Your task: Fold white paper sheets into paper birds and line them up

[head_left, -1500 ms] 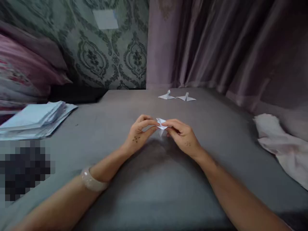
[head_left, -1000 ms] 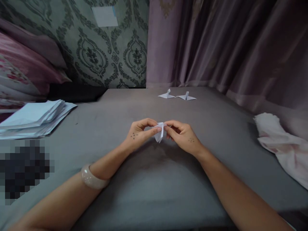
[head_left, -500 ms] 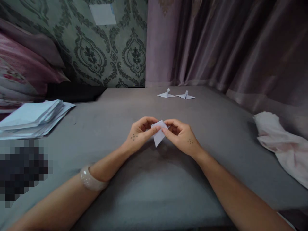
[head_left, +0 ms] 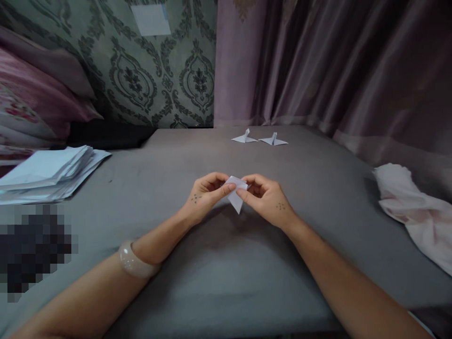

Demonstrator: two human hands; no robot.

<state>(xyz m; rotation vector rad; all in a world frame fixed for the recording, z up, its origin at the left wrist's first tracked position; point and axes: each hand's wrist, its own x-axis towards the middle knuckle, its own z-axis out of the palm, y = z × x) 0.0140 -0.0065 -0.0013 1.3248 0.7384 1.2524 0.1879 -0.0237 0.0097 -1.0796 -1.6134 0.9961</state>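
A small piece of folded white paper [head_left: 237, 201] is held between my two hands above the middle of the table, one point hanging downward. My left hand [head_left: 206, 194] pinches its left side, thumb on the near face and fingers behind. From the right, my right hand [head_left: 266, 197] grips it the same way, with its thumb close to the left thumb. The fingertips behind the paper are partly hidden.
Two folded white paper cranes [head_left: 246, 136] stand at the back of the grey-covered table [head_left: 226, 282]. A stack of white paper [head_left: 45, 172] lies at the left. Crumpled pale cloth [head_left: 413, 202] sits at the right edge, and purple curtains [head_left: 282, 61] hang behind.
The folded paper has tilted in my fingers: its lower point has swung to the right and its top corner slightly left. Both hands stay almost in place.
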